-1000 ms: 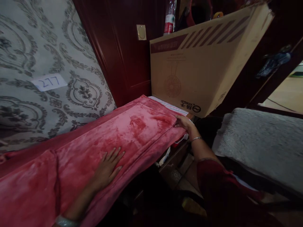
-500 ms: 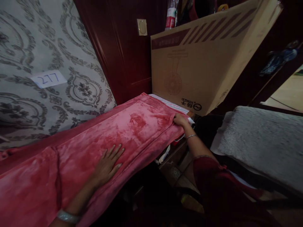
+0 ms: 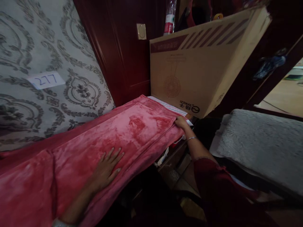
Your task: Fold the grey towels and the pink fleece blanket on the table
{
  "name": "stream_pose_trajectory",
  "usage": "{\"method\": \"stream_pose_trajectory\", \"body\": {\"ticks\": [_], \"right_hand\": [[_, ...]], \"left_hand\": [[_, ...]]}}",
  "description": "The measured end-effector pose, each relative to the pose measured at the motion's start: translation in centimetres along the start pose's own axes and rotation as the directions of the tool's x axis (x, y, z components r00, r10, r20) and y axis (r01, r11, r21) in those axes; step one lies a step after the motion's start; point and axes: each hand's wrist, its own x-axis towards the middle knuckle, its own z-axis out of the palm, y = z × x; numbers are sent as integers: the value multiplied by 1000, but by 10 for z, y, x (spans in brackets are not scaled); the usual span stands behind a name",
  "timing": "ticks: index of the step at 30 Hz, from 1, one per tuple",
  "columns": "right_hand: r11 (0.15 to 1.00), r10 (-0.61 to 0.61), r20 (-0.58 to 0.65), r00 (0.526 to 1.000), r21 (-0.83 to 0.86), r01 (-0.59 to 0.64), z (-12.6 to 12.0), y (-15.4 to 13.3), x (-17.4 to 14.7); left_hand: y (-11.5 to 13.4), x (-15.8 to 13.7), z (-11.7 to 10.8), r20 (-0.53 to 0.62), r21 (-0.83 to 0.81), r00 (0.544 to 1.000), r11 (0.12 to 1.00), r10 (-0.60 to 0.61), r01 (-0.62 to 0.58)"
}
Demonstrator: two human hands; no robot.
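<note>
A long, soft red-pink plush blanket [image 3: 78, 151] lies folded in layers, running from the lower left to the middle of the view. My left hand [image 3: 107, 168] rests flat on its top, fingers spread. At the blanket's far right corner, my right hand [image 3: 181, 122] is closed on the edge of the upper layer. Beneath that corner a striped cloth [image 3: 167, 105] shows along the far end. The fingertips of my right hand are partly hidden in the fabric.
A tall cardboard box [image 3: 201, 66] stands behind the far end, near a plastic bottle [image 3: 169, 22]. Patterned wallpaper [image 3: 82, 90] with a paper marked 277 [image 3: 46, 80] borders the left. A grey fluffy seat [image 3: 260, 145] is at the right.
My view has shifted slightly. Both hands keep nearly the same places on the blanket, the left flat and the right gripping the corner edge.
</note>
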Motion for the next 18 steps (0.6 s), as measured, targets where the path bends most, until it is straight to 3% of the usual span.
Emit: {"method": "stream_pose_trajectory", "body": {"ticks": [8,18], "right_hand": [[995,25,13,1000,93,-27,1,3,2],[988,4,-55,998,-151,-12,7,-9,-3]], "left_hand": [[0,0,1,-29,13,999,1000,14,-14],[-2,-2,3,-13,0,1000,1000,-3,3]]}}
